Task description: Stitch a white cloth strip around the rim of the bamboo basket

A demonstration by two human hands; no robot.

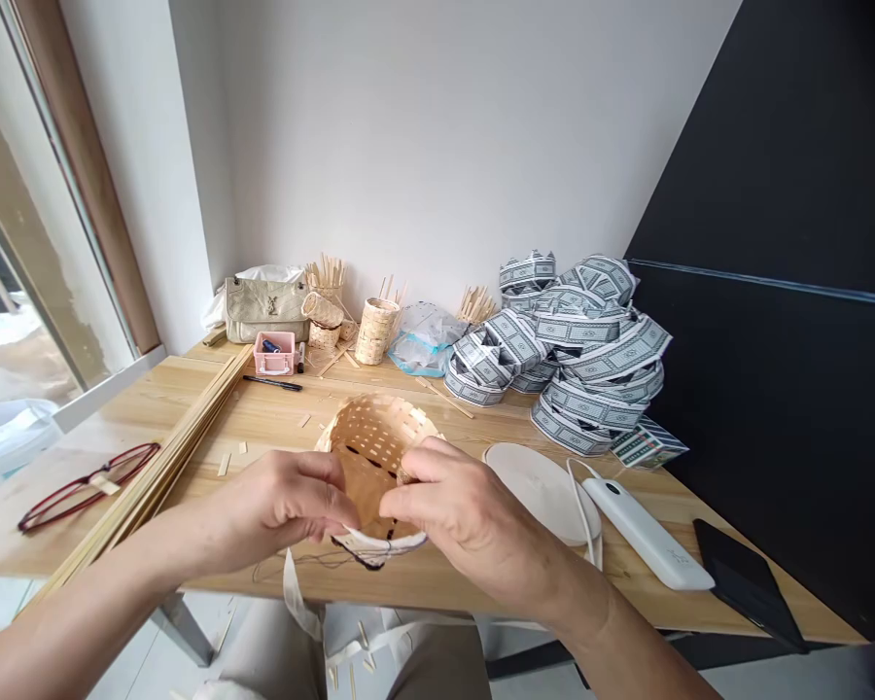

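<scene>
Both my hands hold a small woven bamboo basket (373, 437) tipped on its side over the near edge of the wooden table (277, 418), its opening facing me. My left hand (281, 501) grips the basket's left rim with fingers curled. My right hand (459, 510) pinches the rim on the right, thumb and fingers pressed together. A white band with dark edging (379, 546) runs along the basket's lower rim under my fingers. A thin thread and a white strip (296, 588) hang from there.
Red-framed glasses (80, 483) and long bamboo strips (182, 442) lie left. At the back stand a beige bag (266, 306), a pink box (275, 352), small woven baskets (375, 329) and a pile of printed tape rolls (583, 350). A round disc (540, 486), white power bank (646, 530) and dark phone (744, 578) lie right.
</scene>
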